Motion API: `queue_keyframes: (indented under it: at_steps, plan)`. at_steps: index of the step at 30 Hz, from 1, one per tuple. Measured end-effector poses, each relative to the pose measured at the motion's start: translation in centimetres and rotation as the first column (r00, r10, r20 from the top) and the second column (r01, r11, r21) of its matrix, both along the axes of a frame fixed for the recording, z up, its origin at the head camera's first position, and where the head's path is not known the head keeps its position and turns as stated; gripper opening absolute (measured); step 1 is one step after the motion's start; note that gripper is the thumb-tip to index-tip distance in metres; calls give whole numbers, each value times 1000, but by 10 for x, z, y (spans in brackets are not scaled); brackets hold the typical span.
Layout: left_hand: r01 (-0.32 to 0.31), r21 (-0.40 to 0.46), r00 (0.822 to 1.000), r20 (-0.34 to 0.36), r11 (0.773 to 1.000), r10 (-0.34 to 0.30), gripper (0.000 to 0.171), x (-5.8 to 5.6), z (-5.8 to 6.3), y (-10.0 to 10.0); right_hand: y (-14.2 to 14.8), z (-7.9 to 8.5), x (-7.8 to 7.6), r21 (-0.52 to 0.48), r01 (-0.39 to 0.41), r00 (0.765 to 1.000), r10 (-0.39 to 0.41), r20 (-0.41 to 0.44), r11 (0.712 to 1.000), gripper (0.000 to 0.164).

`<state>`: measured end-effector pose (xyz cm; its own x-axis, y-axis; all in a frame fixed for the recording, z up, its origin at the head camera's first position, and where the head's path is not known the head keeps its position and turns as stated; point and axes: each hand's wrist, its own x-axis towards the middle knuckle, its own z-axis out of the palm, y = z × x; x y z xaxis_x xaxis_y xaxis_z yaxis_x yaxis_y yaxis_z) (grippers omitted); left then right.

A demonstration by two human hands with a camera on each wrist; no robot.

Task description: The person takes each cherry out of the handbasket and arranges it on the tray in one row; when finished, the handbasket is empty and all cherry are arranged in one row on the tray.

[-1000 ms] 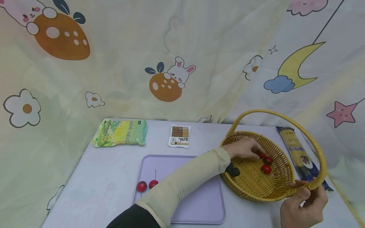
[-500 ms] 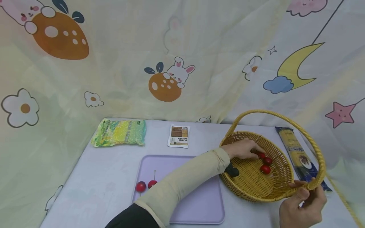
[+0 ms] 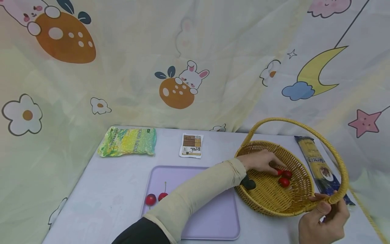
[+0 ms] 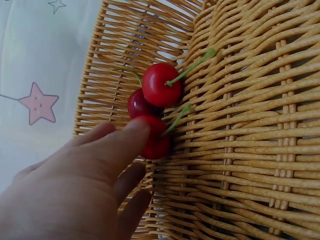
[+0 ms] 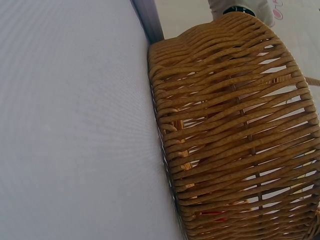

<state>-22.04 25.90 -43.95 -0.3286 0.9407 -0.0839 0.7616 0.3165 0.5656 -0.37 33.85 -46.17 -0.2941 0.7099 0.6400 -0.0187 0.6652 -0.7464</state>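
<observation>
Inside the yellow wicker basket, my left hand reaches toward the far right wall. One of its fingertips touches a red cherry, seen close in the left wrist view; the other fingers are apart from that cherry. Beside it lie a darker cherry and a bright red cherry with a green stem. My right hand grips the basket's rim at the foot of its handle. That hand is out of sight in the right wrist view, where the basket's woven outer side shows.
A lilac tray sits left of the basket, partly under my left sleeve. On it are two cherries, one dark and one red. Behind lie a green-yellow packet and a small white-brown sachet. A long blue-gold packet lies right.
My left hand's fingers have shifted slightly right and spread a little over the cherries, which have moved barely. My right hand keeps its place on the basket.
</observation>
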Motion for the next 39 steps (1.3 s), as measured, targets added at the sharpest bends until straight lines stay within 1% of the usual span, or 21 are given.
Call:
queue_keyframes:
  at_steps: [4, 7, 10, 12, 15, 17, 20, 24, 26, 28, 31, 33, 35, 39]
  plan:
    - [24, -11, 1000, 20, 1000, -24, 37, 1, 0, -2, -2, 1, 0, -4, -4, 1000, 4, 8, 1000, 38]
    - [26, -4, 1000, -1, 1000, -26, 31, 0, 0, -3, -4, 1, 1, -8, -6, 1000, 6, 14, 1000, 38]
    - [22, 10, 1000, -15, 1000, -22, 30, -1, -1, -4, -5, 1, 1, -13, -10, 1000, 10, 11, 1000, 38]
    - [8, 28, 1000, -14, 1000, -8, 30, -2, -2, -5, -6, 2, 1, -14, -12, 1000, 12, 8, 1000, 38]
    - [-30, 58, 1000, 7, 998, 29, 30, -2, -2, -6, -6, 1, 1, -6, -13, 1000, 14, 6, 1000, 38]
    - [-53, 77, 999, 15, 996, 52, 29, -1, 0, -8, -6, 1, 1, 2, -14, 1000, 14, 7, 1000, 38]
    - [-94, 111, 995, 46, 989, 89, 29, 0, 2, -13, -6, 0, 0, 8, -17, 1000, 17, 7, 1000, 38]
    - [-152, 136, 985, 98, 979, 140, 27, 1, 7, -19, -8, 2, -2, 6, -26, 1000, 26, -9, 1000, 38]
    - [-173, 136, 981, 108, 976, 159, 27, 2, 12, -21, -10, 4, -3, 5, -27, 1000, 27, -16, 1000, 38]
    - [-178, 150, 981, 110, 972, 163, 26, 4, 17, -25, -13, 6, -3, 2, -28, 999, 28, -28, 1000, 38]
    - [-168, 184, 983, 100, 969, 151, 26, 6, 26, -33, -12, 6, -2, -5, -25, 999, 25, -34, 1000, 38]
    - [-169, 206, 983, 103, 964, 150, 26, 8, 32, -41, -9, 5, -1, -9, -23, 999, 23, -29, 1000, 38]
    - [-187, 214, 980, 115, 959, 165, 25, 10, 38, -50, -5, 3, 0, -8, -12, 1000, 12, -3, 1000, 37]
    - [-226, 228, 972, 116, 947, 204, 24, 12, 45, -72, 0, 3, 3, 24, 4, 999, -5, 43, 1000, 37]
